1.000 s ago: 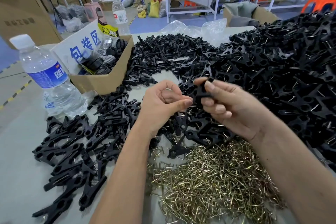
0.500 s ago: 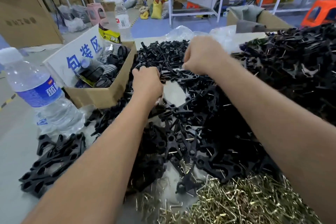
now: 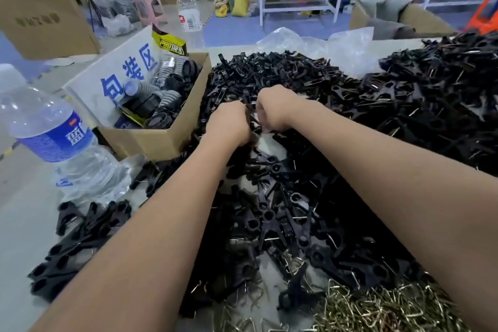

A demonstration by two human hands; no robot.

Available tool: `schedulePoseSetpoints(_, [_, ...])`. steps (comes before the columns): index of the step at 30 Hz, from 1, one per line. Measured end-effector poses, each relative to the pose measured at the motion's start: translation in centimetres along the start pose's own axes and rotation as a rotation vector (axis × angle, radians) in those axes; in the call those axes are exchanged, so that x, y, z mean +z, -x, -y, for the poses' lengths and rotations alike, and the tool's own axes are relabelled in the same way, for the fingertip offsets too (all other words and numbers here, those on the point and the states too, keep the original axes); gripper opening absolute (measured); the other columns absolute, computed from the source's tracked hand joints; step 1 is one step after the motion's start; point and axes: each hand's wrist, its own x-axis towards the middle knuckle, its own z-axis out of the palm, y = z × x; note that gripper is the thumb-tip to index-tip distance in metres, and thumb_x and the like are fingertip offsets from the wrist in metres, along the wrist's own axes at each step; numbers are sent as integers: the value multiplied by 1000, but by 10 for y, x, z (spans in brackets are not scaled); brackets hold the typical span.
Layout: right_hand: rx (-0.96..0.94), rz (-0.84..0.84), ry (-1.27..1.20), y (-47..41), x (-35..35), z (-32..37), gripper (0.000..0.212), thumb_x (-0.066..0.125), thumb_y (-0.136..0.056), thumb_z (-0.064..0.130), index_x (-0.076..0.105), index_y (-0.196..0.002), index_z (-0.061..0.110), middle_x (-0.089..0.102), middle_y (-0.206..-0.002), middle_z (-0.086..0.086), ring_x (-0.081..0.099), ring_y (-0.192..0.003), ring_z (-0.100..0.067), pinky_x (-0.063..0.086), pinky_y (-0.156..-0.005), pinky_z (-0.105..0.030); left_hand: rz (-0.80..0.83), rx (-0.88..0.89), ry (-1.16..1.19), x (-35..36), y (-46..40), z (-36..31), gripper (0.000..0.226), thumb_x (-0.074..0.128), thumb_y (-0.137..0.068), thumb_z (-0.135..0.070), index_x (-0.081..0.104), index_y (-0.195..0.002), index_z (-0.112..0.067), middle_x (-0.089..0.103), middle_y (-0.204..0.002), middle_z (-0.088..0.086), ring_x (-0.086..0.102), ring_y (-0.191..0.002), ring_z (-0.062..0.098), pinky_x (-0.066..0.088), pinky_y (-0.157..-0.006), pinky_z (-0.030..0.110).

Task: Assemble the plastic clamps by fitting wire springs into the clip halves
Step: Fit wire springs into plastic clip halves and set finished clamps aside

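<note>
Two hands meeting over the clip pile

Both arms are reaching straight out toward twelve o'clock, forearms nearly parallel, fists almost touching above the black heap. The left hand (image 3: 229, 122) is curling knuckles-up, its grip closing on a black clip half (image 3: 253, 117) that is showing as a thin dark strip in the gap between the fists. The right hand (image 3: 275, 108) is curling the same way on that piece. The strip's long axis is running roughly from eleven to five o'clock. Loose clip halves (image 3: 310, 83) are covering the desk (image 3: 18, 229) beyond and beneath the hands. Brass wire springs (image 3: 377, 310) are lying at five o'clock, near the viewer. A water bottle (image 3: 54, 137) is standing at nine o'clock beside a cardboard box (image 3: 151, 137).
</note>
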Motion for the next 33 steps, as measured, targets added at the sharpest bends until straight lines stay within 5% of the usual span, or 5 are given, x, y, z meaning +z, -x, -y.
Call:
schedulePoseSetpoints(11, [98,-399,-518,49,-4,-11,25,64,-96,2,80,-109,16,71,-80,4,65,-76,-11,49,-77,-24,-234,-294,904,-15,44,9,17,88,-79,-14,75,-72,-22,76,-81,0,75,-87,21,62,-80,33])
schedulePoseSetpoints(16, [67,-501,-1148,109,2,-1,21,60,-98,-3,62,-112,13,61,-94,-24,75,-75,-33,66,-67,-39,-199,-180,1224,-14,90,-8,17,88,-74,2,78,-79,-11,78,-75,5,77,-74,21,60,-67,26])
schedulePoseSetpoints(20, [80,-527,-1007,155,22,4,20,61,-98,3,67,-114,13,70,-100,-20,72,-88,-34,62,-85,-50,-128,-31,1189,-1,126,-22,22,88,-75,1,81,-92,-12,80,-89,8,77,-88,23,63,-83,31])
schedulePoseSetpoints(28, [11,-516,-961,212,37,3,37,80,-88,6,71,-123,16,74,-100,1,71,-92,-8,58,-90,-24,171,-86,1581,18,165,-25,27,69,-93,3,80,-71,-9,78,-81,8,76,-80,20,62,-73,26])
schedulePoseSetpoints(33, [-15,-606,-1124,234,52,-1,15,76,-93,9,75,-100,22,79,-93,2,74,-87,-7,58,-78,-22,326,-42,1687,26,175,-12,29,72,-84,2,72,-112,-5,78,-102,16,76,-91,21,61,-78,24])
